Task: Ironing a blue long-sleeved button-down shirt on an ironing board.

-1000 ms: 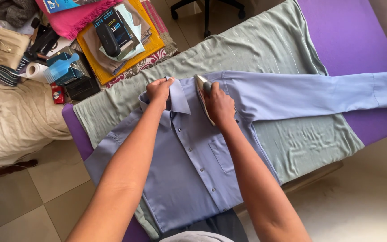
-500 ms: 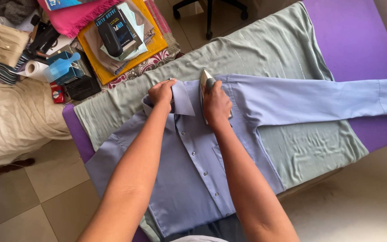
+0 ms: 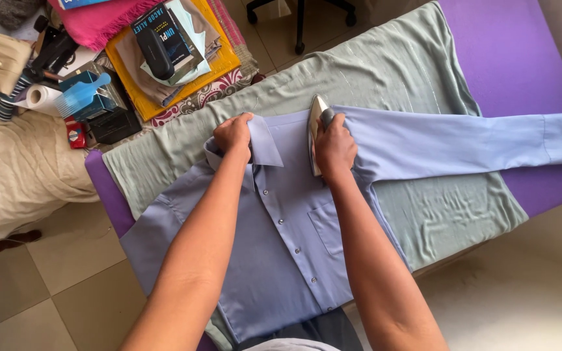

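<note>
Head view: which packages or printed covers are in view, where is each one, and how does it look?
Book: top left, on yellow cloth; dark rectangular cover, pale lettering.
Small packet: left, beside the black box; red, rectangular.
Teal box: left, under a blue comb; rectangular.

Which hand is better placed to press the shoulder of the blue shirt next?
The right hand: it already grips the iron on the blue shirt near the shoulder. The left hand holds the collar.
</note>
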